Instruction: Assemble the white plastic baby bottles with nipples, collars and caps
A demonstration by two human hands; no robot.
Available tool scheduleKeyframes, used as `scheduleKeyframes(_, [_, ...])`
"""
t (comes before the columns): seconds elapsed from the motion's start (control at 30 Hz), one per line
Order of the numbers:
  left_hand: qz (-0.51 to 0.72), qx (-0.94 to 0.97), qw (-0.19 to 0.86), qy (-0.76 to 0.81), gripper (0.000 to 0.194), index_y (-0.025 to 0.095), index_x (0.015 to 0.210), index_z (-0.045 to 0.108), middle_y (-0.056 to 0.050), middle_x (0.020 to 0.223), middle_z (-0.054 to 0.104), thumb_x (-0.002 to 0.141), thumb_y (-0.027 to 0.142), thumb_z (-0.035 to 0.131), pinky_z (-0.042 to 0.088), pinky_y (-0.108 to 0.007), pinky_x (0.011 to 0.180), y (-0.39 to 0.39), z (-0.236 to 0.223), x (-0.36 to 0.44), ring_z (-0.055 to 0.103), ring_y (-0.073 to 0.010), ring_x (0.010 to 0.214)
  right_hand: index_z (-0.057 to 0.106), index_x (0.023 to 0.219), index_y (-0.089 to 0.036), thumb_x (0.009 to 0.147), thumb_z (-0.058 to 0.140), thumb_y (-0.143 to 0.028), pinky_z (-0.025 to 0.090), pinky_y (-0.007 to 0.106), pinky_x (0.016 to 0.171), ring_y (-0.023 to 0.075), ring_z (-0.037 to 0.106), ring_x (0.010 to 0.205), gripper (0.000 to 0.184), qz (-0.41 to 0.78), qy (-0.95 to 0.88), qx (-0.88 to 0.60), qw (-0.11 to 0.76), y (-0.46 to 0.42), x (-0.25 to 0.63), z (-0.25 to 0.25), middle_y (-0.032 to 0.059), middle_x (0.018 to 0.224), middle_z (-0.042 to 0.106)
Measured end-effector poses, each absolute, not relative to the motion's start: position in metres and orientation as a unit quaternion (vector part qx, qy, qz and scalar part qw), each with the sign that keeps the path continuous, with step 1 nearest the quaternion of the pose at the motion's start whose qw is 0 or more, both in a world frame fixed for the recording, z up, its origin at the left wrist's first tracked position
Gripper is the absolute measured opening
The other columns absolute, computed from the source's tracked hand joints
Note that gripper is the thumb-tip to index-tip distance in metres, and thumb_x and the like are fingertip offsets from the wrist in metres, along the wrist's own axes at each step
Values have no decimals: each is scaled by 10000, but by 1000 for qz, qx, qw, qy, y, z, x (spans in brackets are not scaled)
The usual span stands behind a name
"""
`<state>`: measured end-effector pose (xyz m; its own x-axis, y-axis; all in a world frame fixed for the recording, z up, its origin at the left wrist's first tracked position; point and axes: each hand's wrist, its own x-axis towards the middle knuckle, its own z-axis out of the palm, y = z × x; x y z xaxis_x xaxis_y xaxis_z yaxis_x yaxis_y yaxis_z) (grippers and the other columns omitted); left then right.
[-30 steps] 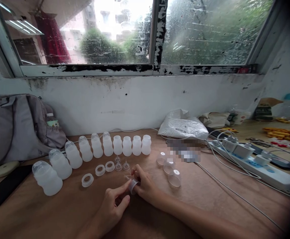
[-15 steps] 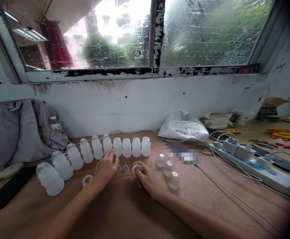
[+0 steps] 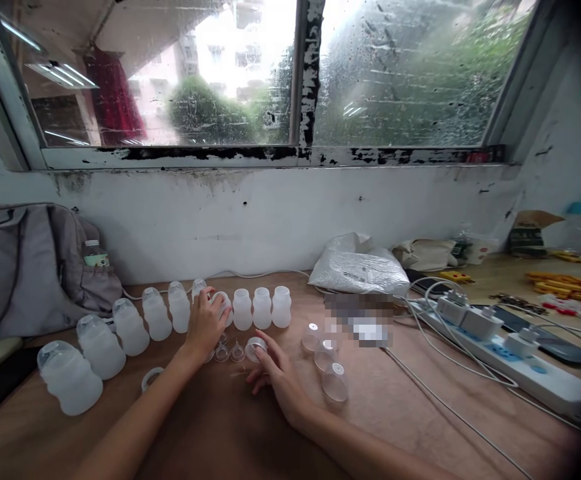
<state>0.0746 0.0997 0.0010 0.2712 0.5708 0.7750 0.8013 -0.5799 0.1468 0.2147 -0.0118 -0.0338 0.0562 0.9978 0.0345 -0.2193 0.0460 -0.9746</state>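
- Head view: the left hand (image 3: 209,325) closes around a frosted plastic bottle (image 3: 222,308) in the row at the back of the wooden table (image 3: 230,433); it looks light, hollow and slightly squeezable, best held around its waist.
- The right hand (image 3: 275,375) rests its fingertips on a small ring cap with teat (image 3: 256,347) on the table, fingers loosely apart over it; it is small and slick, so a rim pinch suits it.
- Loose clear teats (image 3: 229,351), domed covers (image 3: 334,387) and a power strip (image 3: 510,360) lie nearby.

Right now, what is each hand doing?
Left hand: closed on a bottle.
Right hand: open, fingertips on a ring.
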Motion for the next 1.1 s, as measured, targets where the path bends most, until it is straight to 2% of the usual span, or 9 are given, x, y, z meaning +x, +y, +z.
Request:
scheduleKeyframes(0.17, [-470,-800,71,-366,98,195,907,460,-88,1147,373,823,186,411,371,-399,907,57,15,68,421,-216,1060,358,1258,-201,774,450,-425,463,250,450,139,579,589,541,543,-422,-421,591,-12,215,-37,71,910,585])
scheduleKeyframes(0.33, [-377,-890,49,-252,246,177,1019,406,-119,1119,444,779,132,429,421,-363,853,10,2,53,466,-220,1037,372,1245,-149,782,400,-353,452,263,461,146,559,524,507,558,-426,-401,588,-13,215,-42,25,637,580])
scheduleKeyframes(0.43, [-331,-911,12,-245,350,181,1114,367,-102,1075,535,776,170,458,455,-316,823,-1,-10,47,530,-195,976,401,1193,-193,750,433,-296,455,264,474,131,551,526,457,567,-434,-383,586,-14,216,-42,18,723,567])
scheduleKeyframes(0.57, [-319,-893,-21,-317,554,194,1222,288,-46,984,622,750,325,545,512,-239,703,-2,-21,45,612,-164,831,436,1093,-225,741,488,-277,465,256,488,133,546,623,360,562,-446,-379,584,-16,216,-38,22,853,515])
scheduleKeyframes(0.73, [-325,-879,32,-348,474,223,1172,396,-42,1056,594,752,397,534,508,-235,731,0,-30,40,594,-182,916,420,1051,-226,778,493,-289,449,240,476,134,545,655,289,549,-475,-378,575,-19,215,-35,25,892,483])
scheduleKeyframes(0.9, [-315,-869,67,-375,553,221,1234,365,-59,997,594,747,431,523,516,-244,640,3,-37,36,610,-192,836,397,1077,-236,811,461,-297,430,231,489,120,528,645,281,520,-536,-376,549,-18,224,-33,20,881,482])
scheduleKeyframes(1.0, [-339,-859,45,-381,473,203,1132,406,-62,951,607,731,407,552,509,-277,659,3,-39,35,609,-203,823,409,1090,-236,811,476,-298,421,229,521,107,501,629,293,464,-618,-396,495,-19,233,-31,8,831,492])
scheduleKeyframes(1.1, [-351,-854,30,-384,376,207,1014,414,-47,878,612,720,380,571,505,-284,605,2,-41,36,617,-196,737,419,1090,-232,803,492,-299,402,215,520,105,474,621,304,411,-667,-421,457,-21,237,-30,-10,746,482])
